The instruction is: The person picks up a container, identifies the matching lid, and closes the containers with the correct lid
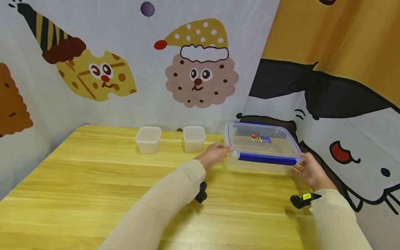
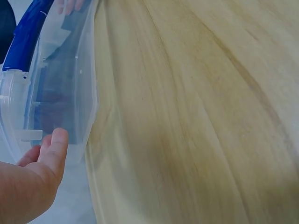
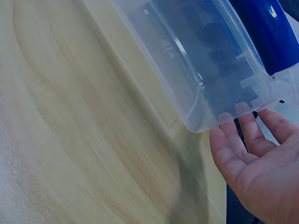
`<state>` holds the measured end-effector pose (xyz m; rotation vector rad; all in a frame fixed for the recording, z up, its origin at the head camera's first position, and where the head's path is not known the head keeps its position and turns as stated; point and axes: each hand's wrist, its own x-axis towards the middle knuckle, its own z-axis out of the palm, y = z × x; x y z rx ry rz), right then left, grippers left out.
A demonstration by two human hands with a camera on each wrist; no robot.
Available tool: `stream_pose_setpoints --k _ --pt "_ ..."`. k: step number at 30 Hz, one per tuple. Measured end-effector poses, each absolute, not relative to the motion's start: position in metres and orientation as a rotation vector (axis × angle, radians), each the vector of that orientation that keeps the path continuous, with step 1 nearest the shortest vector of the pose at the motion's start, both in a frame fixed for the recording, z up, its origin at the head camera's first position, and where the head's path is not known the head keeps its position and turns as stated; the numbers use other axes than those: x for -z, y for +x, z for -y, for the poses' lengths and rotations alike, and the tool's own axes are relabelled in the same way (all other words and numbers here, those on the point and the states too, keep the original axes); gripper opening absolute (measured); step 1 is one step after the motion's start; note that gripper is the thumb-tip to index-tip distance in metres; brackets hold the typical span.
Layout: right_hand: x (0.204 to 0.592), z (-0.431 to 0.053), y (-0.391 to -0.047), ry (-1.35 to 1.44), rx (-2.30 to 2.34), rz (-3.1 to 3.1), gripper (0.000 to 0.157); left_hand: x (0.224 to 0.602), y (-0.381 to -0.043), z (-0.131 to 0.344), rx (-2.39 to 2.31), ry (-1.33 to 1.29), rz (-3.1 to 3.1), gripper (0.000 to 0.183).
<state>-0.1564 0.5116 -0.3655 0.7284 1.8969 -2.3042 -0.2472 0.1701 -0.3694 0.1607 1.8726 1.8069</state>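
Note:
A clear rectangular plastic food container (image 1: 264, 149) with a blue-trimmed lid and a blue front clip stands at the back right of the table. My left hand (image 1: 215, 155) holds its left front corner, thumb near the lid rim and fingers lower on the side. At the opposite end, my right hand (image 1: 314, 172) grips the right front corner; in the right wrist view its fingertips (image 3: 225, 117) press against the clear end wall. The blue clip (image 2: 28, 39) also shows in the left wrist view. Whether the base touches the table I cannot tell.
Two small translucent tubs, one farther left (image 1: 148, 139) and one nearer the container (image 1: 194, 139), stand along the back of the wooden table (image 1: 93, 173). A cartoon-printed curtain (image 1: 150, 69) hangs right behind the table and along its right side.

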Motion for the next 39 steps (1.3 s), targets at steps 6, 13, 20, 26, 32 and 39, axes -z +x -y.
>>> stream_pose_setpoints --k 6,13,20,26,32,39 --pt "0.367 -0.513 -0.159 0.758 2.279 -1.923 0.03 0.372 -0.249 -0.173 -1.805 0.161 -1.889 0.063" --pt "0.369 -0.515 -0.163 0.752 2.271 -1.948 0.03 0.374 -0.251 -0.177 -1.826 0.146 -1.872 0.068" --pt "0.37 -0.514 -0.165 0.771 2.261 -1.969 0.029 0.378 -0.252 -0.18 -1.861 0.141 -1.841 0.064" --pt "0.371 -0.514 -0.162 0.785 2.278 -1.964 0.025 0.38 -0.249 -0.183 -1.851 0.14 -1.852 0.063" --pt "0.373 -0.515 -0.161 0.775 2.288 -1.958 0.024 0.379 -0.247 -0.185 -1.831 0.134 -1.871 0.066" --pt "0.377 -0.512 -0.164 0.826 2.255 -2.019 0.041 0.378 -0.245 -0.183 -1.765 0.16 -1.918 0.068"
